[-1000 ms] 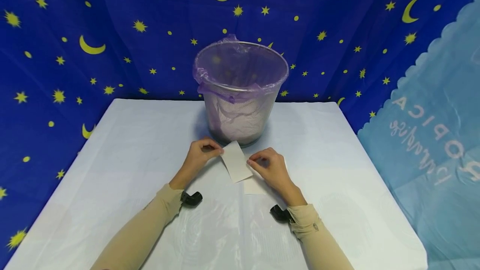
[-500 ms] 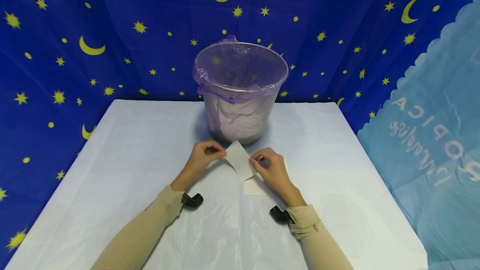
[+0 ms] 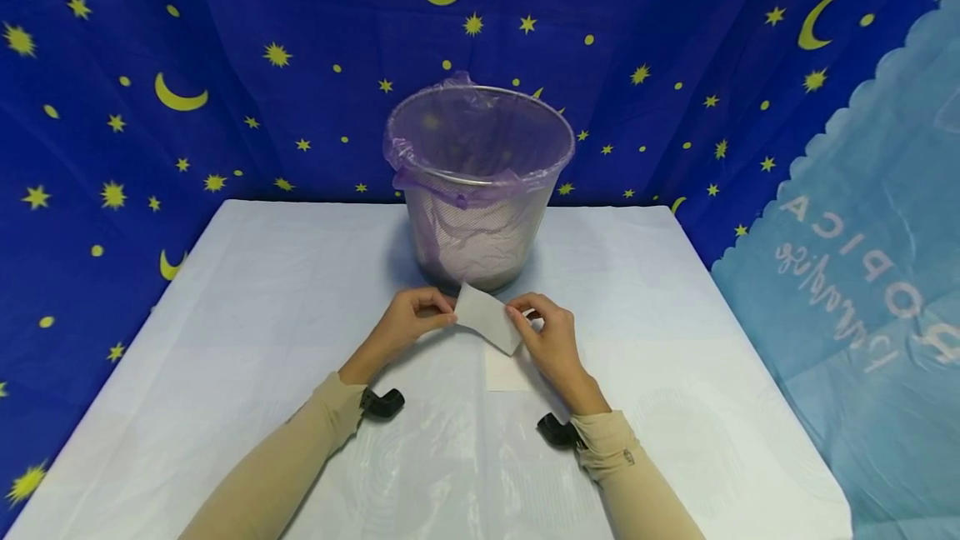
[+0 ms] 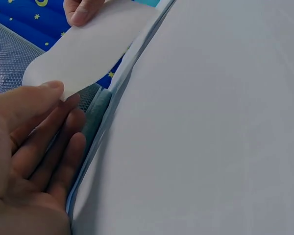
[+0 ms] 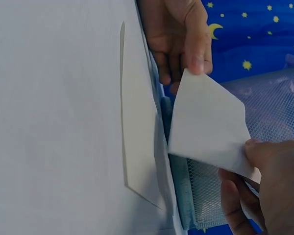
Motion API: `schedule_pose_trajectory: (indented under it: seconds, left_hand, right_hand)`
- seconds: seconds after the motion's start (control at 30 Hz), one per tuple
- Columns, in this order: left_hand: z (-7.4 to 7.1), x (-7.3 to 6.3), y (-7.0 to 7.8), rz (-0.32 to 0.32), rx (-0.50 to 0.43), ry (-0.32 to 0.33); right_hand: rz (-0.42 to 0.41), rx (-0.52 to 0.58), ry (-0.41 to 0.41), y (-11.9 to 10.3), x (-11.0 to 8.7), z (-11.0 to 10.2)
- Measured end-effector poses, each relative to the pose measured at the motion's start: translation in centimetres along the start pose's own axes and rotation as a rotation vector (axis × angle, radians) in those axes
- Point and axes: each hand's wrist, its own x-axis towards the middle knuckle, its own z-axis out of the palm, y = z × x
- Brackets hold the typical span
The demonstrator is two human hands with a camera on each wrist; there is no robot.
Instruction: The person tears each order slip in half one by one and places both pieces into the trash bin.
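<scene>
A small sheet of off-white paper (image 3: 487,317) is held above the table, one edge slightly curved. My left hand (image 3: 408,325) pinches its left corner between thumb and fingers; in the left wrist view that thumb lies on top of the sheet (image 4: 83,54). On the opposite side my right hand (image 3: 551,340) pinches the paper near its edge, as the right wrist view also shows. A second, cream sheet of paper (image 3: 504,372) lies flat on the table beneath, partly covered by my right hand. In the right wrist view this flat sheet (image 5: 137,127) shows a slightly raised edge.
Behind my hands stands a mesh wastebasket (image 3: 480,232) lined with a purple plastic bag (image 3: 468,190). A white cloth covers the table (image 3: 300,273). A blue curtain with moons and stars (image 3: 247,40) hangs behind, and a light-blue cloth (image 3: 862,315) at the right.
The held paper has turned and tilted, its lower corner swinging to the right and up. My left hand has moved slightly right and down; both hands keep their grip on the sheet.
</scene>
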Motion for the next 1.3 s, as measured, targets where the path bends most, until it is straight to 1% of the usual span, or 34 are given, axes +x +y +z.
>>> schedule_pose_trajectory:
  seconds: [0.13, 0.3, 0.43, 0.57, 0.67, 0.8, 1.0, 1.13, 1.3]
  left_hand:
    - [0.0, -0.1, 0.3, -0.014, -0.021, -0.003]
    - [-0.1, -0.2, 0.3, 0.004, -0.049, -0.001]
    - [-0.2, -0.2, 0.1, 0.026, -0.042, 0.018]
    - [-0.1, -0.2, -0.1, 0.033, -0.028, 0.038]
    - [-0.1, -0.2, 0.0, 0.032, -0.007, 0.02]
    - [0.1, -0.1, 0.1, 0.041, 0.03, -0.025]
    - [1.4, -0.3, 0.3, 0.056, 0.131, -0.056]
    - [2.3, -0.5, 0.4, 0.069, 0.175, -0.06]
    - [2.8, -0.5, 1.0, 0.067, 0.215, -0.033]
  right_hand:
    - [-0.025, 0.004, 0.012, 0.1, 0.1, 0.1]
    - [-0.018, 0.024, -0.022, 0.1, 0.0, 0.2]
    - [-0.024, 0.033, -0.074, 0.0, -0.1, 0.3]
    - [-0.015, 0.032, -0.162, -0.4, -0.2, 0.2]
    - [0.0, 0.023, -0.213, -0.6, -0.3, 0.2]
    - [0.0, 0.027, -0.246, -0.7, -0.3, 0.3]
    - [0.004, 0.056, -0.261, -1.1, -0.3, 0.5]
    - [0.019, 0.068, -0.272, -1.3, -0.4, 0.5]
    - [0.007, 0.063, -0.276, -1.5, -0.3, 0.5]
